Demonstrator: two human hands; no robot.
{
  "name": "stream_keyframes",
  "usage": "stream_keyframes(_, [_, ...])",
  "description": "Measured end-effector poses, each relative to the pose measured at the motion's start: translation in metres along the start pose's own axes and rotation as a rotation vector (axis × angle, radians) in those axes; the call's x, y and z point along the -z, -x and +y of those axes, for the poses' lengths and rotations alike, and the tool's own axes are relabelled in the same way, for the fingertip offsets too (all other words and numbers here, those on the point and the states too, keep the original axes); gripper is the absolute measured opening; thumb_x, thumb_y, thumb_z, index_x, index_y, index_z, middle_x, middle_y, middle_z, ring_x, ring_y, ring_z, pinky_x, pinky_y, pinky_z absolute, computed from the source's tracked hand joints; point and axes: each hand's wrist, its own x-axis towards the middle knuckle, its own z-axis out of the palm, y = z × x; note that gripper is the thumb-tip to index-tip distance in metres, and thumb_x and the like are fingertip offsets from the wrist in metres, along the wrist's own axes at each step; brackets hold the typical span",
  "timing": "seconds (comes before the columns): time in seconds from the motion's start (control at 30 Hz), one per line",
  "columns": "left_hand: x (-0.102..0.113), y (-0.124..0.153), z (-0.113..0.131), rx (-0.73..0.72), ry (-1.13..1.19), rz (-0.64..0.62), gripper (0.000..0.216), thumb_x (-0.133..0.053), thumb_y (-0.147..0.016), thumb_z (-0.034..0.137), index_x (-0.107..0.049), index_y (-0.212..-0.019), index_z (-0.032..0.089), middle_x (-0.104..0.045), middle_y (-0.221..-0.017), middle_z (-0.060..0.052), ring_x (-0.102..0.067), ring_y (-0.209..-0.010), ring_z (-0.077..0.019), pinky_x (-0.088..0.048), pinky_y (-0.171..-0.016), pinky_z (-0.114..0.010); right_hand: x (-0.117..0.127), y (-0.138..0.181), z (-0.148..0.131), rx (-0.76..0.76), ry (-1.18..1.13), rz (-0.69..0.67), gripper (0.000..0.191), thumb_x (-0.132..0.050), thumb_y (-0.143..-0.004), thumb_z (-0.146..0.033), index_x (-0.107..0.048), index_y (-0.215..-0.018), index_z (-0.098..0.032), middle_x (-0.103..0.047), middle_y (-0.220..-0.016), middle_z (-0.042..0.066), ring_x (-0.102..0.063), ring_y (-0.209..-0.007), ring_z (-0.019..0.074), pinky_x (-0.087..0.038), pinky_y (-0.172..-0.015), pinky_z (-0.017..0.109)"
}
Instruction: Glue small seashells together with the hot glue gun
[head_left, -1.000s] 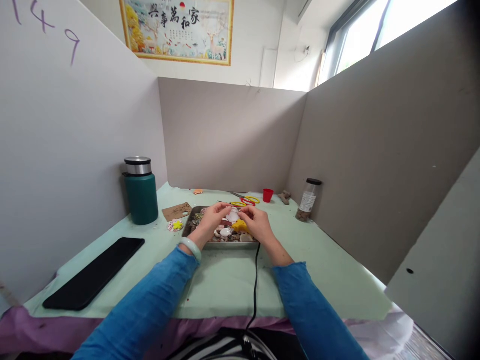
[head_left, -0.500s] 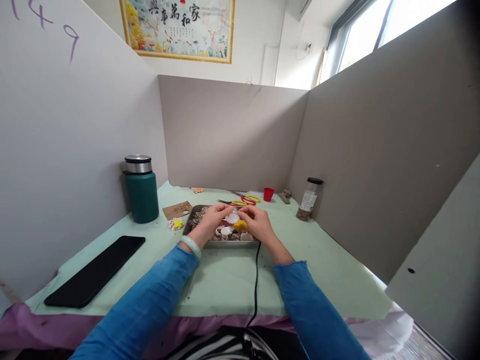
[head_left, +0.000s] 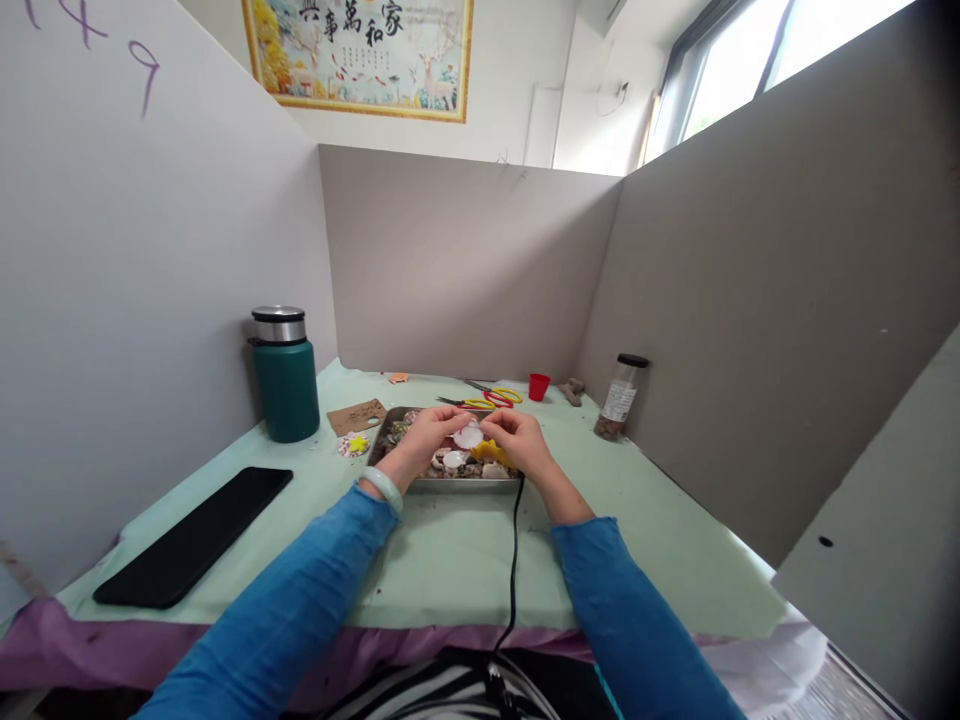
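Observation:
Over a metal tray [head_left: 469, 487] of shells and stones, my left hand [head_left: 424, 440] and my right hand [head_left: 517, 435] are close together with fingers pinched. Between their fingertips is a white shell [head_left: 469, 437] with a scalloped edge, which both seem to grip near its upper edge. Whether a thread or other fine piece is also in the fingers is too small to tell. Beneath, in the tray, lie a yellow piece [head_left: 491, 452], a smaller white shell [head_left: 454, 459] and several brownish shells. A pale bangle [head_left: 384, 490] circles my left wrist.
Behind the tray lie two pairs of scissors [head_left: 499, 397] and a red cup [head_left: 538, 387]. A green bottle [head_left: 286, 385], a cardboard piece [head_left: 356, 417] and a black phone-like slab [head_left: 196, 535] are left. A jar [head_left: 621, 397] stands right; a black cable [head_left: 514, 550] crosses the front.
Both hands stay together over the tray with the white shell between them. The shell's face shows slightly more fully now. The whole view has shifted a little.

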Motion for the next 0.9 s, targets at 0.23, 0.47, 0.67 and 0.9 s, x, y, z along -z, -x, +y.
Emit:
stream_keyframes(0.23, [-0.0029,-0.0008,-0.0028,-0.041,-0.026,-0.021,0.040,-0.075,-0.064,0.038,-0.066,-0.093,0.011,-0.066,-0.082,-0.007,-0.061,-0.070,-0.0141,-0.052,-0.059,-0.025,-0.0018,0.0000,0.0014,0.004,0.104,0.124,0.017,-0.059,-0.070,-0.032,-0.062,-0.065,-0.017,-0.060,-0.061,0.000,-0.051,-0.057,0.0130,-0.039,-0.056,0.025])
stream_keyframes(0.47, [-0.0071,0.0021,-0.0022,-0.035,0.004,-0.066,0.044,-0.076,-0.065,0.033,-0.062,-0.101,0.012,-0.066,-0.088,-0.008,-0.064,-0.068,-0.0148,-0.054,-0.060,-0.027,-0.0033,-0.0008,0.0057,0.026,0.032,0.194,0.022,-0.059,-0.074,-0.037,-0.062,-0.070,-0.016,-0.059,-0.061,0.001,-0.052,-0.057,0.0138,-0.041,-0.056,0.025])
stream_keyframes(0.67, [-0.0019,-0.0013,-0.0067,-0.026,-0.017,-0.007,0.033,-0.073,-0.069,0.037,-0.065,-0.087,0.010,-0.064,-0.073,-0.005,-0.061,-0.058,-0.0114,-0.053,-0.057,-0.024,-0.0070,0.0035,0.0027,0.096,0.128,0.173,0.023,-0.059,-0.076,-0.040,-0.063,-0.075,-0.017,-0.061,-0.065,0.001,-0.053,-0.059,0.0137,-0.040,-0.058,0.024])
stream_keyframes(0.9, [-0.0041,-0.0001,-0.0046,-0.013,-0.016,-0.023,0.036,-0.070,-0.071,0.040,-0.064,-0.090,0.011,-0.065,-0.075,-0.005,-0.062,-0.059,-0.0128,-0.054,-0.058,-0.026,-0.0059,0.0056,0.0022,0.135,0.223,0.212,0.025,-0.052,-0.081,-0.039,-0.062,-0.071,-0.019,-0.058,-0.060,-0.001,-0.050,-0.056,0.0128,-0.038,-0.056,0.024])
